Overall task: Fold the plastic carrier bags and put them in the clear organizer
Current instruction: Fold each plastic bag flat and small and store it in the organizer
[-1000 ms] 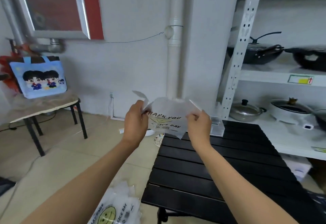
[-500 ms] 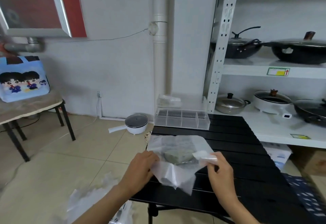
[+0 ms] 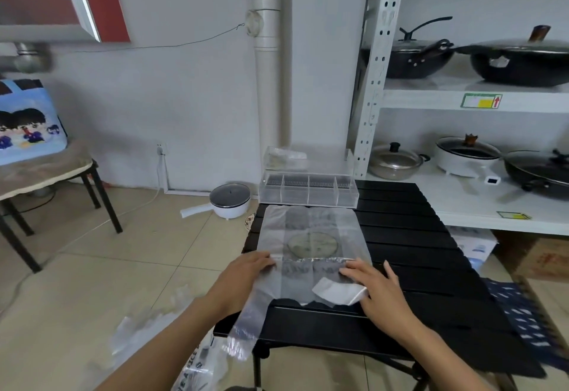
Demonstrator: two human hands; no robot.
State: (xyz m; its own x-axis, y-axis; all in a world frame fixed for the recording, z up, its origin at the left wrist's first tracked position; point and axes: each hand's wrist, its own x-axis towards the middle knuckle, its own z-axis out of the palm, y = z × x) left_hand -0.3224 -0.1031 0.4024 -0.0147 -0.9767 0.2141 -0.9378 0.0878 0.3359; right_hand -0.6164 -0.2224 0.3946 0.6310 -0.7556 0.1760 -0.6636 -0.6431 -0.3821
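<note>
Our left hand (image 3: 246, 280) and right hand (image 3: 380, 290), fingers spread flat, press bag (image 3: 311, 246); organizer (image 3: 308, 192) just beyond fingertips, bare table (image 3: 431, 267) rightward

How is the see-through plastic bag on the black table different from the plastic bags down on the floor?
The translucent plastic bag on the black slatted table is spread flat; the pile of plastic bags on the tiled floor is crumpled. Both hands, left hand and right hand, press the table bag; nobody touches the floor pile. Both are thin, see-through and printed.

A storeroom or back room of a home: metal shelving (image 3: 374, 76) stacked with pans (image 3: 520, 59), tiled floor (image 3: 92, 283), bare wall pipe (image 3: 269, 83), folding table (image 3: 415, 267).
</note>
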